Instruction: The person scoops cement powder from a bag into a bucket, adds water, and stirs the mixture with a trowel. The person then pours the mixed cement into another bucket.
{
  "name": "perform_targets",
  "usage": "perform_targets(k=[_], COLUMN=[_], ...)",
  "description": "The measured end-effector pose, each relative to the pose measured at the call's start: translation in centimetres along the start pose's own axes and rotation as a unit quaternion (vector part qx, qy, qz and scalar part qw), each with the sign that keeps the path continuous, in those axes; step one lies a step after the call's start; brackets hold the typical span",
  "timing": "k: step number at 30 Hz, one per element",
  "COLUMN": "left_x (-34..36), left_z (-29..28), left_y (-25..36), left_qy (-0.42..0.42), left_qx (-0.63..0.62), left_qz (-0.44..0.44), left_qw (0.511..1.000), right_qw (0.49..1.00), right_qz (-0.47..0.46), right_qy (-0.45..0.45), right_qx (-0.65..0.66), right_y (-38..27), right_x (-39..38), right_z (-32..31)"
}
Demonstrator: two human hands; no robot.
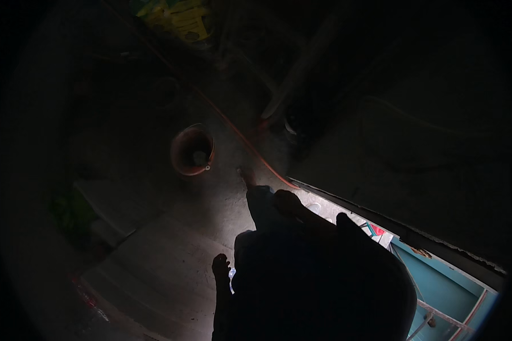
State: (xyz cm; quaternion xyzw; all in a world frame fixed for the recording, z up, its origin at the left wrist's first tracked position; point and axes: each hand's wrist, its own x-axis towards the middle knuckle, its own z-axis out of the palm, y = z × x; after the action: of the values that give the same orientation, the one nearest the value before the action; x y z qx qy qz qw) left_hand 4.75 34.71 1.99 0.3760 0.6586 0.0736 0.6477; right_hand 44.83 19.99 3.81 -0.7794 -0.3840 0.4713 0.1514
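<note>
The scene is very dark, and my arms and body show mostly as a black silhouette. My left hand [221, 265] hangs beside my body at the lower middle, its fingertips a little apart and no object visible in it. My right hand [288, 203] is a rounded dark shape over my leg; its fingers are lost in shadow. Ahead and to the left of my hands, a reddish bucket [178, 153] with a thin wire handle stands on the floor, something pale at its bottom. Neither hand touches it. My foot [245, 177] is on the floor beyond my right hand.
An orange-red hose or cable [233, 129] runs diagonally across the floor past the bucket. At the right, a doorway edge [381, 221] borders a brighter area with a light-blue surface [438, 278]. A yellow bag [182, 20] lies at the far top. Pale flat boards [153, 261] extend at lower left.
</note>
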Motion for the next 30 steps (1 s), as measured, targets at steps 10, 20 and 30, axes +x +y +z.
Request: perform_targets(k=[10,20,30], left_x=[4.3,12.2,13.4], left_z=[6.5,9.0,7.6], left_y=[23.3,32.6,40.2], left_qy=[-0.071,-0.174,-0.141], left_qx=[0.067,0.302,0.413], left_qz=[-0.064,-0.031,-0.057], left_qw=[0.993,0.937,0.898], right_qw=[0.99,0.975,0.947], right_qz=[0.065,0.144,0.181], right_qy=[-0.019,0.024,0.104], right_qx=[0.124,0.167,0.244], right_y=[-8.1,-11.8,-10.5], right_x=[9.3,12.1,13.3], right_z=[-5.0,-6.8,-7.4])
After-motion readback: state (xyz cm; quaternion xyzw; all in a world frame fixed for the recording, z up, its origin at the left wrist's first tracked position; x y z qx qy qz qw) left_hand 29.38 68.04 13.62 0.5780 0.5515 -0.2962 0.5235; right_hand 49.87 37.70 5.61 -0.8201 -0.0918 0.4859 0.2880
